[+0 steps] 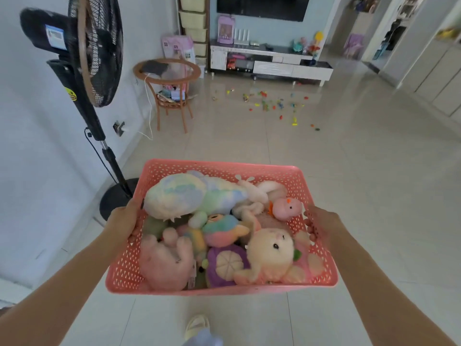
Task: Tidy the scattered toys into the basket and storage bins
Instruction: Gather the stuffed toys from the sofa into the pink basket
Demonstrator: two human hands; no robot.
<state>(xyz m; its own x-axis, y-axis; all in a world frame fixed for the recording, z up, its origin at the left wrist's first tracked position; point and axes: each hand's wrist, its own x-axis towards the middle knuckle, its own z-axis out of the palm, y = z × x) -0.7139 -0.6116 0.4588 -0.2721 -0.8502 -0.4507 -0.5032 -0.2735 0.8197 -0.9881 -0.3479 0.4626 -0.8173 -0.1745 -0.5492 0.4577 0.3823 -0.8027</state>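
**Basket of plush toys held over a tiled floor**

Slipper (197,323) shows at the bottom edge, on the pale floor (374,196) directly below the basket. Above it, both hands carry a pink perforated basket (249,169) in the air, one on each short side. The left hand (123,222) grips the left wall, fingers curled round its rim and thumb on the outside. The right hand (321,227) grips the right wall, fingers hooked through to the inside (their tips show through the lattice).

The basket is packed with plush. Along the near wall lie a pink bear (166,263), a purple toy (225,264) with a cream slice pattern, and a cream bunny (270,253) with a black eye. Behind them sits a small rainbow toy (222,229). A large pastel plush (192,196) fills the far left, and a pink duck (287,208) with an orange beak lies against the right wall.

To the left stands a black fan (97,51), its round base on the floor just beside the basket's left corner. Farther off is a round wicker table (167,71) with a glass top. Small bright toys (274,103) lie scattered across the floor beyond, in front of a low TV stand (272,66) under a dark screen (262,6).
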